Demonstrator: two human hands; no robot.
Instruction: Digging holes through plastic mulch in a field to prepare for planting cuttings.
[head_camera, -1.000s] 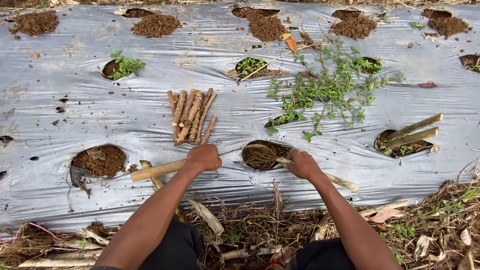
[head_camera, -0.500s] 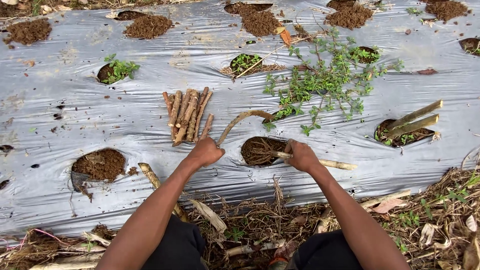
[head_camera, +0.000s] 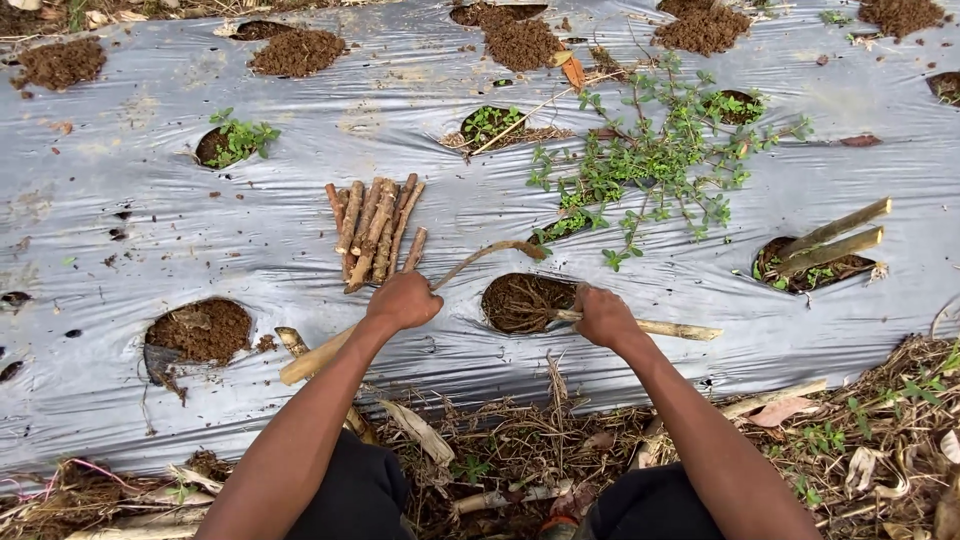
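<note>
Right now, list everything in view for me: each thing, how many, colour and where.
plastic mulch sheet: one, silvery grey, covering the bed.
planting holes: several, brown soil, spread across the sheet.
stem cuttings bundle: one, brown, centre, above the left hand.
leafy weed: one, green, upper right.
split stalks: two, yellow-green, in the right hole.
curved tool: one, wooden-handled, in the left hand.
stick: one, pale, in the right hand.
left hand; right hand.

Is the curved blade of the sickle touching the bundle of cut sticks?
Apart. The head view shows silver sheet between the sickle blade and the bundle of sticks.
</note>
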